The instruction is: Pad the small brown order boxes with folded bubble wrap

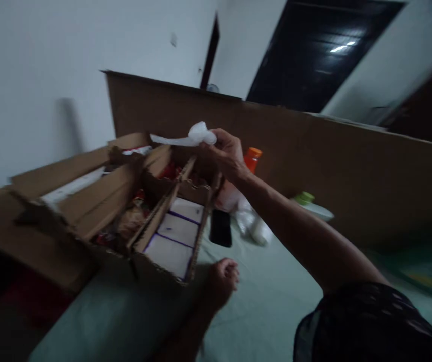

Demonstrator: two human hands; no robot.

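Note:
My right hand [226, 153] is raised above the cardboard boxes, pinching a crumpled, translucent white plastic strip [198, 134] whose thin tail stretches left over them. Low on the green cloth, my left hand [223, 279] lies with its fingers curled in and nothing visible in them. Closest to it is an open cardboard box [163, 266] holding several white packets [178, 229] edged in purple. Beside that stands another open carton [102, 213] with red and brown wrapped items inside, partly hidden by flaps and shadow.
A black phone [221, 229] lies on the green cloth [261, 291] right of the boxes. Past it are clear plastic bags [251, 221], an orange-capped bottle [252, 157] and a light green item [305, 197]. A tall brown panel [283, 136] stands behind everything.

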